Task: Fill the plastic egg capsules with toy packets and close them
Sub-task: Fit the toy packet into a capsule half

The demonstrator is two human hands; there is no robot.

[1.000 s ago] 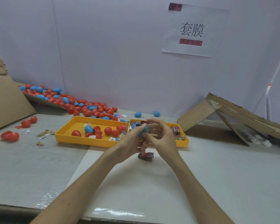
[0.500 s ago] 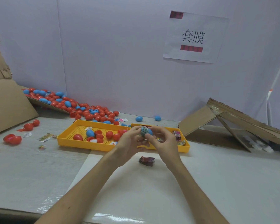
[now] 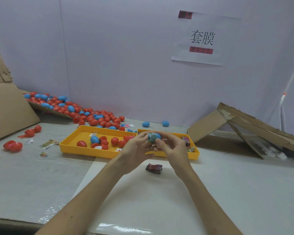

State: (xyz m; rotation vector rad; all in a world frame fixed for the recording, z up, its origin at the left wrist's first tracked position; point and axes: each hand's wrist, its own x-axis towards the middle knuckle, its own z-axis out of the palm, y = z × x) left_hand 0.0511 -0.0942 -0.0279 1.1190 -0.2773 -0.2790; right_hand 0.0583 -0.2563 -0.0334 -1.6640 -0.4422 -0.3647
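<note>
Two hands, left [image 3: 135, 150], right [image 3: 175, 150], half-hiding blue egg capsule [image 3: 157, 136]

The left forearm comes in from seven o'clock, the right from five o'clock. Left grip [image 3: 136, 148] and right grip [image 3: 173, 150] face each other, fingers curled, both pinching one blue egg capsule [image 3: 153, 137].

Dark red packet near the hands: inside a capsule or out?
Out: the dark red packet lies bare on the white sheet, with no capsule around it.

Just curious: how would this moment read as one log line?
left hand, right hand: hold blue egg capsule | dark packet: on table, untouched
</note>
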